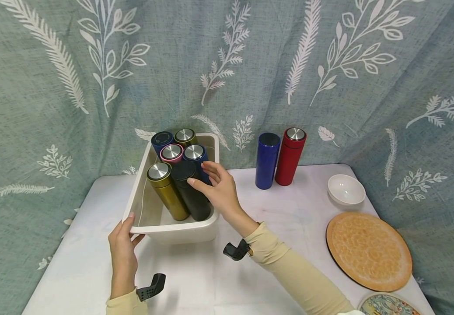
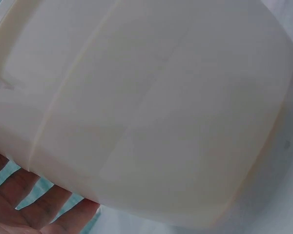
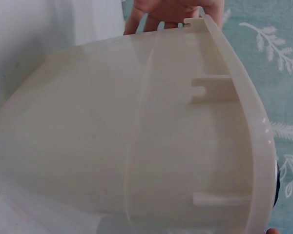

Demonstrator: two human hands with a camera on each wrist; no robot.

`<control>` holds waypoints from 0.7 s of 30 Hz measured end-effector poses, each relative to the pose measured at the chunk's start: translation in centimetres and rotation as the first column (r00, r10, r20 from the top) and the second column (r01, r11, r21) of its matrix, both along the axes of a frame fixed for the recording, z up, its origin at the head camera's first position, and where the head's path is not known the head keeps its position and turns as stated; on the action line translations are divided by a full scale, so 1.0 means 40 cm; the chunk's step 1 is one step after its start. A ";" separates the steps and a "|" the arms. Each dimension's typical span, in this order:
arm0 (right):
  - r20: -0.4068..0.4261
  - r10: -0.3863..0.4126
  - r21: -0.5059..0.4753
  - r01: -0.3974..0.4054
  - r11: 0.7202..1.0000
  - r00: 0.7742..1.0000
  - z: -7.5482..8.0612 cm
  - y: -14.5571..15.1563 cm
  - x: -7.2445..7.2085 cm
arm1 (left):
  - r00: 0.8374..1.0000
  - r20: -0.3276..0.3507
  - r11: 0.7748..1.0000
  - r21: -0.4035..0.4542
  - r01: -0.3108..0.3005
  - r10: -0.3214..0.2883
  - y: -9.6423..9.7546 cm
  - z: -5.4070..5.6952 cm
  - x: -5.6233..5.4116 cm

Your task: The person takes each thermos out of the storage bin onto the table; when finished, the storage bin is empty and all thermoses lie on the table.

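Note:
A white plastic bin (image 1: 203,234) holds several flasks. My left hand (image 1: 122,245) grips its near left corner, thumb over the rim. In the left wrist view, fingers (image 2: 49,204) lie along the bin's far side. My right hand (image 1: 221,190) is at a black flask (image 1: 193,199), its thumb by the flask's lid and its fingers extended loosely beside a silver-topped blue flask (image 1: 195,152). Left of the black flask leans a gold flask (image 1: 169,197). Behind them stand a pink-rimmed flask (image 1: 172,152), a dark blue flask (image 1: 162,140) and another gold flask (image 1: 185,135).
Right of the bin, a blue flask (image 1: 267,162) and a red flask (image 1: 291,157) stand on the white-covered table (image 1: 274,236). Farther right are a white bowl (image 1: 346,189), a round tan mat (image 1: 368,251) and a patterned round piece (image 1: 388,305). A leafy green curtain (image 1: 172,65) hangs behind.

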State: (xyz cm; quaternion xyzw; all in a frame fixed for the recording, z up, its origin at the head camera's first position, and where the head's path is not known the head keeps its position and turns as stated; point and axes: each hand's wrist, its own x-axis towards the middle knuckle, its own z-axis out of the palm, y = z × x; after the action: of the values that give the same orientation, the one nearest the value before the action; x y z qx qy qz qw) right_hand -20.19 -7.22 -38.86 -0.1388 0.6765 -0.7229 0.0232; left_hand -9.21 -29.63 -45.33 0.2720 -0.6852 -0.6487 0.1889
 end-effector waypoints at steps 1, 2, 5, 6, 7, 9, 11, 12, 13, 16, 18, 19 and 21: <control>0.001 0.002 0.000 -0.002 1.000 1.000 -0.002 -0.002 0.000 | 1.000 -0.002 1.000 -0.004 -0.003 0.003 0.001 0.001 0.000; 0.002 0.003 0.002 -0.003 1.000 1.000 -0.003 -0.005 0.000 | 1.000 -0.003 1.000 -0.007 -0.005 0.005 0.002 0.001 0.000; 0.007 0.004 0.009 -0.004 1.000 1.000 -0.006 -0.011 -0.001 | 1.000 -0.006 1.000 -0.010 -0.007 0.007 0.003 0.003 0.001; 0.009 0.004 0.009 -0.004 1.000 1.000 -0.006 -0.013 -0.001 | 1.000 -0.006 1.000 -0.010 -0.006 0.006 0.003 0.003 0.001; 0.010 0.004 0.010 -0.004 1.000 1.000 -0.007 -0.014 -0.001 | 1.000 -0.008 1.000 -0.008 -0.005 0.005 0.003 0.003 0.001; 0.011 0.005 0.013 -0.005 1.000 1.000 -0.007 -0.017 -0.003 | 1.000 -0.011 1.000 -0.004 -0.002 0.002 0.002 0.003 0.001; 0.011 0.005 0.016 -0.005 1.000 1.000 -0.008 -0.019 -0.004 | 1.000 -0.012 1.000 -0.001 0.001 -0.001 0.002 0.004 0.002; 0.012 0.004 0.017 -0.004 1.000 1.000 -0.008 -0.020 -0.004 | 1.000 -0.011 1.000 0.001 0.002 -0.002 0.002 0.004 0.002; 0.012 0.003 0.020 -0.003 1.000 1.000 -0.009 -0.021 -0.005 | 1.000 -0.013 1.000 0.004 0.006 -0.006 0.001 0.004 0.003; 0.012 0.001 0.034 -0.001 0.999 1.000 -0.010 -0.023 -0.007 | 1.000 -0.006 1.000 0.006 0.006 -0.006 0.000 0.004 0.003; 0.010 -0.001 0.042 0.000 0.999 1.000 -0.011 -0.024 -0.008 | 1.000 -0.004 1.000 0.012 0.009 -0.009 -0.001 0.003 0.002; 0.008 -0.002 0.047 0.001 0.999 1.000 -0.011 -0.024 -0.009 | 1.000 -0.004 1.000 0.015 0.011 -0.011 -0.001 0.002 0.002; 0.005 -0.002 0.054 0.001 0.999 1.000 -0.011 -0.025 -0.009 | 1.000 -0.003 1.000 0.020 0.013 -0.013 -0.002 0.002 0.002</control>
State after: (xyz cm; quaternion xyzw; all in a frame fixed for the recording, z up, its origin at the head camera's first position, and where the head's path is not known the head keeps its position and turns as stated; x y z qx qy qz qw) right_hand -20.56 -8.21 -39.32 -0.1359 0.6959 -0.7046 0.0281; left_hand -9.12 -29.72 -45.23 0.2685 -0.6802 -0.6570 0.1832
